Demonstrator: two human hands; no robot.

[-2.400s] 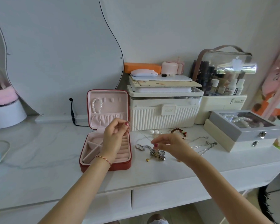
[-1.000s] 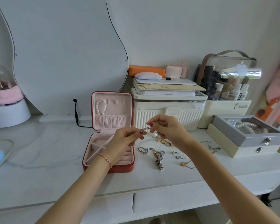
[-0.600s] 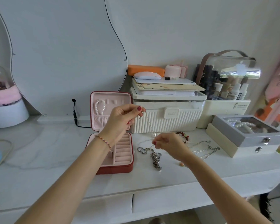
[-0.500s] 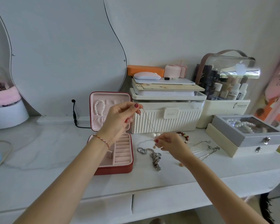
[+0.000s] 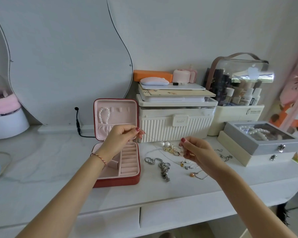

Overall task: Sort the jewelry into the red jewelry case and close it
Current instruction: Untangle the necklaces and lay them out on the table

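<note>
Both hands pinched a thin chain (image 5: 149,137), the left hand (image 5: 122,140) above the open red case (image 5: 116,181), the right hand (image 5: 195,152) beside it, likely stretching it untangled for stowing.

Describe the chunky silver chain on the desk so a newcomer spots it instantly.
Find the open red case on the white desk. Just right of its front corner lies the chain, looped at the top and trailing toward the desk edge. It is the thickest, darkest silver piece; the neighbours further right are fine chains and two pearls.
</note>
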